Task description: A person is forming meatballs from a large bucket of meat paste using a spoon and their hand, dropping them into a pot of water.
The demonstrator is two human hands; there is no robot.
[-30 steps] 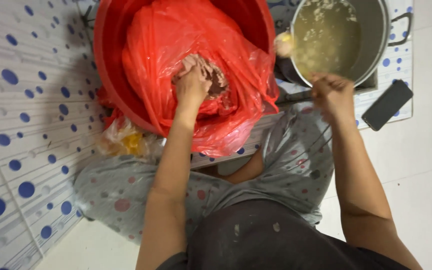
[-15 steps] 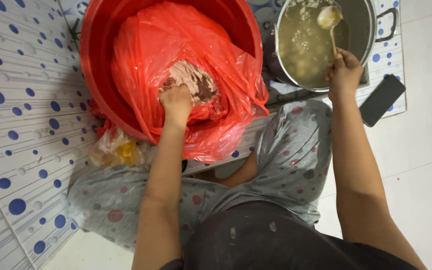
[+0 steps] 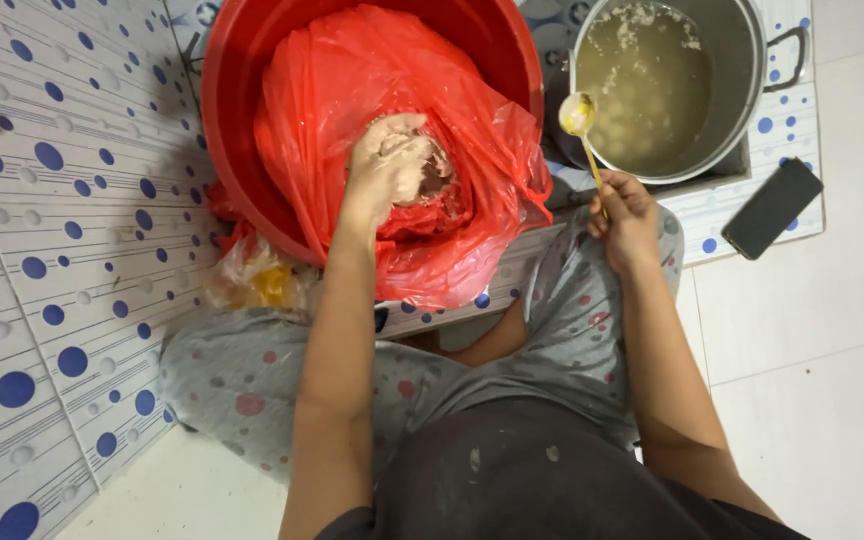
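The left hand [image 3: 387, 165] is clenched around a lump of pinkish meat paste [image 3: 430, 172] inside the red plastic bag [image 3: 352, 90] lining the red tub [image 3: 242, 100] at 11 o'clock. The right hand [image 3: 627, 215] grips a spoon [image 3: 580, 118], its bowl loaded, by the rim of the steel pot [image 3: 742, 150] at 1 o'clock. Pale balls already float in the broth [image 3: 652, 90]; plenty of paste remains, so the work looks only partway through.
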